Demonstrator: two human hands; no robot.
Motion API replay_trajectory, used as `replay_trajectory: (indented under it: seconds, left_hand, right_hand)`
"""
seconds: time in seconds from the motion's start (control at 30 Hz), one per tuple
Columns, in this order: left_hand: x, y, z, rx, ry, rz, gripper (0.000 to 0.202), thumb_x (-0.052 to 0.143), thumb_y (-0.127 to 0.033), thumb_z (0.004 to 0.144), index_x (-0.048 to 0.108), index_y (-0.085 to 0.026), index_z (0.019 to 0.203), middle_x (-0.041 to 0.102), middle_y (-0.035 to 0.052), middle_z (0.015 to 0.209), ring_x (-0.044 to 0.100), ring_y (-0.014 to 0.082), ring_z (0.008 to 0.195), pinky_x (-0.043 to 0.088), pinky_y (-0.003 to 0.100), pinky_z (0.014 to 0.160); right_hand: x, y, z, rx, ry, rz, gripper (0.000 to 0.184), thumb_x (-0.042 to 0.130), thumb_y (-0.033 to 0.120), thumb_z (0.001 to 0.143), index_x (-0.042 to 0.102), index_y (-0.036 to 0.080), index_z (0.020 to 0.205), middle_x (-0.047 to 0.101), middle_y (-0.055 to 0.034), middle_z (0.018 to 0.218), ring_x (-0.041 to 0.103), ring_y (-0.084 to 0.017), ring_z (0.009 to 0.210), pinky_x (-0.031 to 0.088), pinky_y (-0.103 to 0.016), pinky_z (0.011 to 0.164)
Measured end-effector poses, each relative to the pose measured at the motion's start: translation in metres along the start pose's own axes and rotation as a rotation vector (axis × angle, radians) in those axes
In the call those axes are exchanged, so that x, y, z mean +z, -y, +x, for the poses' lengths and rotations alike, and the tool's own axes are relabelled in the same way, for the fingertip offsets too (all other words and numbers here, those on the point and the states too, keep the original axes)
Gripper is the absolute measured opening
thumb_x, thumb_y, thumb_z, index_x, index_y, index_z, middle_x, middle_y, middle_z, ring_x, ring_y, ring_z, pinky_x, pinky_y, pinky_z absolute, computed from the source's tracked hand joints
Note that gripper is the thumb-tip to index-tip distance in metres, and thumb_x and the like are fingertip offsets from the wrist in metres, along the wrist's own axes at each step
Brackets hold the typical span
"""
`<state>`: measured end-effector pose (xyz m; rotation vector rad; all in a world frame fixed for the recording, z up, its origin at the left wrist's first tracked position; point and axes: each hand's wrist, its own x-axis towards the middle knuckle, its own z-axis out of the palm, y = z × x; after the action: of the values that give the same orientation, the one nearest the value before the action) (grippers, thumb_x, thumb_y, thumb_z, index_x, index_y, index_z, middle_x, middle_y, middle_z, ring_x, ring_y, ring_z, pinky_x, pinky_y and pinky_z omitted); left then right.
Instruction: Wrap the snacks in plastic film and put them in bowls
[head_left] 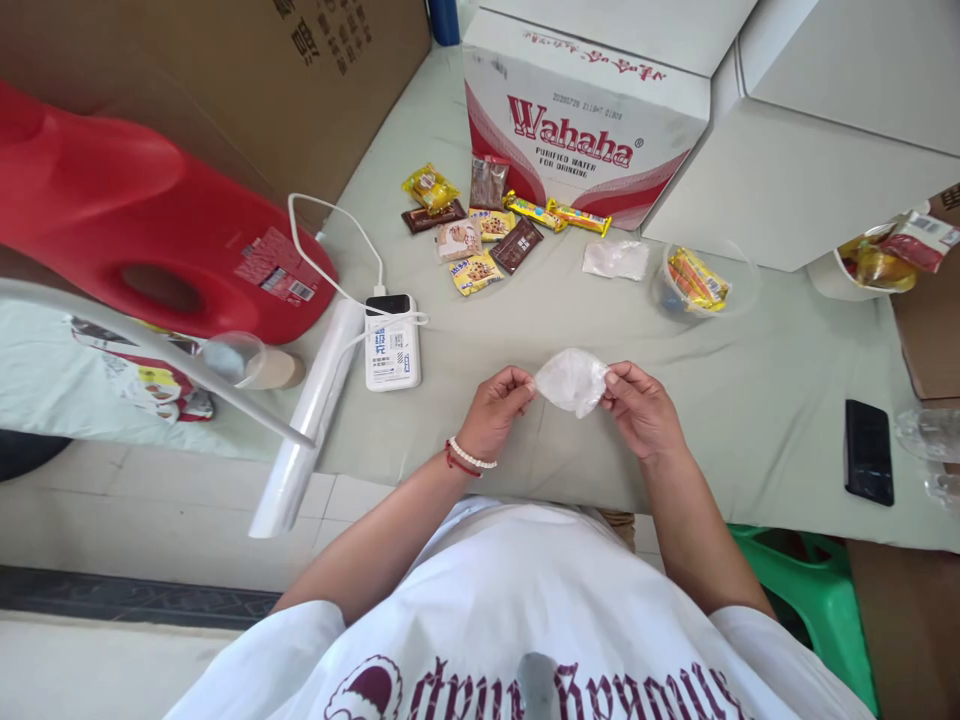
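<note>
Between my two hands stretches a crumpled, translucent white plastic piece (pixel 572 382), held just over the table's near side. My left hand (pixel 498 408) pinches its left corner between thumb and fingers. On the opposite side, my right hand (pixel 642 408) grips the right edge the same way. Whether it is a small bag or a film cover, I cannot tell. Another folded piece of clear plastic (pixel 616 259) lies flat beyond my right hand. Beside it stands a clear round bowl (pixel 739 290) with yellow-wrapped snacks (pixel 697 279) inside.
Several wrapped snacks (pixel 480 235) lie before the Wahaha carton (pixel 577 130). On the left are a white power bank (pixel 393 345) with a cable, a plastic film roll (pixel 307 430) and a large red jug (pixel 172 210). A black phone (pixel 870 452) lies at right.
</note>
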<state>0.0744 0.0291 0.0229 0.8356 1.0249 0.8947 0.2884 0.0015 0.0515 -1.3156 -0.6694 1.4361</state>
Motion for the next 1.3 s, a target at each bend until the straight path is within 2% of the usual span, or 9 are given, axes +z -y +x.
replay_trajectory:
  seconds: [0.17,0.27,0.43,0.57,0.67,0.77,0.97,1.17,1.3]
  left_hand:
    - [-0.005,-0.011,0.001,-0.107,0.184,-0.213,0.027,0.078,-0.035,0.067,0.058,-0.018,0.069,0.068,0.0056,0.091,0.059,0.0150,0.077,0.050,0.028,0.069]
    - [-0.011,-0.015,0.001,-0.196,0.280,-0.277,0.029,0.081,-0.034,0.065,0.057,-0.019,0.070,0.069,0.0065,0.091,0.062,0.0170,0.079,0.052,0.030,0.069]
    - [-0.010,-0.010,0.002,-0.124,0.154,-0.214,0.031,0.081,-0.037,0.071,0.055,-0.019,0.073,0.068,0.0025,0.091,0.061,0.0139,0.077,0.052,0.028,0.069]
    - [0.001,-0.006,-0.001,0.013,0.139,-0.088,0.028,0.079,-0.038,0.076,0.058,-0.018,0.073,0.068,0.0031,0.093,0.059,0.0132,0.079,0.050,0.029,0.075]
    - [0.004,-0.006,-0.005,0.161,0.187,0.047,0.025,0.077,-0.035,0.080,0.061,-0.018,0.072,0.068,0.0036,0.092,0.060,0.0141,0.083,0.049,0.030,0.082]
    - [-0.002,-0.006,-0.009,0.216,0.185,0.105,0.023,0.077,-0.033,0.080,0.061,-0.019,0.071,0.068,0.0046,0.092,0.061,0.0162,0.087,0.048,0.031,0.085]
    - [-0.021,-0.008,-0.015,0.033,0.072,-0.188,0.016,0.076,-0.023,0.068,0.061,-0.018,0.066,0.074,0.0082,0.108,0.065,0.0207,0.093,0.051,0.032,0.079]
    - [-0.018,-0.011,-0.020,-0.059,0.267,-0.352,0.008,0.071,-0.018,0.066,0.063,-0.016,0.065,0.076,0.0118,0.119,0.068,0.0264,0.108,0.052,0.036,0.087]
    - [-0.029,-0.014,-0.022,-0.080,0.317,-0.423,0.007,0.071,-0.016,0.066,0.064,-0.016,0.065,0.078,0.0126,0.115,0.069,0.0291,0.110,0.052,0.037,0.087]
  right_hand:
    - [-0.017,0.005,0.007,0.107,0.022,-0.030,0.039,0.088,0.051,0.066,0.063,0.022,0.074,0.054,0.0018,0.068,0.046,-0.012,0.060,0.041,-0.027,0.057]
    - [-0.029,0.002,0.014,0.133,0.036,-0.144,0.041,0.088,0.053,0.066,0.062,0.022,0.072,0.050,0.0026,0.064,0.043,-0.011,0.058,0.036,-0.025,0.052]
    - [-0.027,0.001,0.006,-0.153,-0.250,-0.398,0.036,0.077,0.056,0.080,0.061,0.023,0.081,0.050,0.0033,0.067,0.040,-0.011,0.058,0.035,-0.025,0.052]
    - [0.005,-0.005,-0.008,-0.101,-0.056,-0.421,0.037,0.069,0.060,0.087,0.062,0.024,0.087,0.056,0.0017,0.073,0.044,-0.011,0.057,0.034,-0.025,0.049]
    - [0.029,-0.016,-0.005,-0.004,0.005,-0.386,0.041,0.075,0.061,0.081,0.062,0.024,0.094,0.063,0.0003,0.078,0.048,-0.011,0.057,0.035,-0.024,0.047]
    - [0.035,-0.021,0.003,0.045,0.054,-0.253,0.040,0.080,0.057,0.075,0.063,0.023,0.089,0.060,0.0024,0.068,0.045,-0.010,0.052,0.033,-0.024,0.045]
    - [0.018,-0.014,0.007,0.056,-0.014,-0.174,0.040,0.084,0.053,0.070,0.062,0.022,0.082,0.057,0.0030,0.065,0.039,-0.008,0.051,0.026,-0.022,0.041]
    - [0.037,-0.026,0.001,0.089,0.114,-0.151,0.043,0.086,0.053,0.070,0.067,0.023,0.095,0.061,0.0025,0.082,0.042,-0.007,0.055,0.030,-0.020,0.042]
    - [0.036,-0.021,0.001,0.103,0.094,-0.008,0.041,0.091,0.048,0.063,0.066,0.021,0.082,0.049,0.0060,0.065,0.034,-0.005,0.051,0.023,-0.019,0.041]
